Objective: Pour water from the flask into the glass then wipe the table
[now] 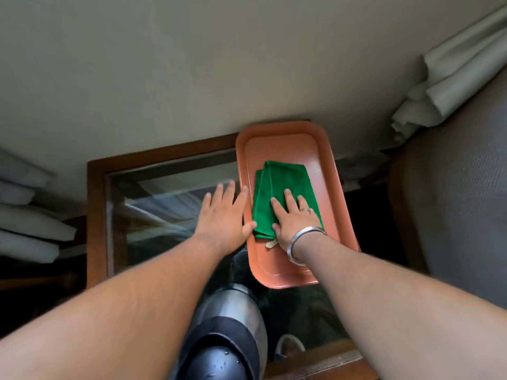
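Observation:
A folded green cloth (277, 185) lies in an orange tray (329, 187) on the glass-topped table (153, 204). My right hand (295, 218), with a ring and a steel bangle, rests flat on the cloth, fingers spread. My left hand (223, 212) lies open against the tray's left rim, its thumb touching the cloth's near corner. A steel flask (233, 319) with a black lid stands close below me, between my forearms. A small clear glass (289, 345) shows just right of the flask, partly hidden.
The table has a brown wooden frame (94, 215) and stands against a pale wall. A grey upholstered chair (461, 193) sits to the right, with light curtains (450, 86) behind it. Pale folded fabric (24, 215) is stacked at the left.

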